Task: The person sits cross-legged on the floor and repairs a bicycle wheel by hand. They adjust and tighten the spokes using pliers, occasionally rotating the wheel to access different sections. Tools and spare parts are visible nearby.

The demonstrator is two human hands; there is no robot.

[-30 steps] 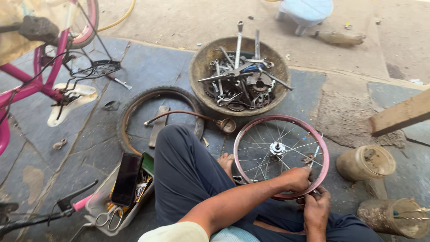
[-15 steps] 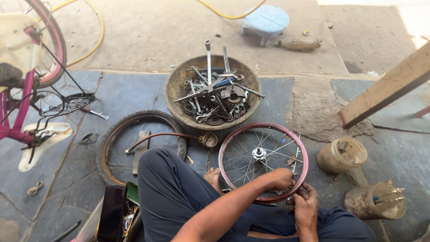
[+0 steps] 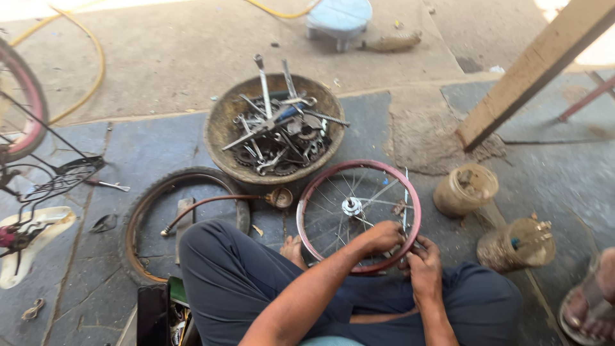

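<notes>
A small red bicycle wheel rim with spokes and a silver hub lies flat on the ground in front of my crossed legs. My left hand is closed over the near edge of the rim. Beside it, my right hand grips the same stretch of rim, fingers curled around it. What is between the fingers is too small to make out.
A round metal bowl full of wrenches and sprockets sits beyond the wheel. A black tyre and a hose with a gauge lie to the left. Two dirty jars, a wooden beam, a pink bicycle and another person's sandalled foot surround me.
The view has swung to the right, so the bowl and tyre sit further left in frame. Both hands have stayed on the near edge of the rim.
</notes>
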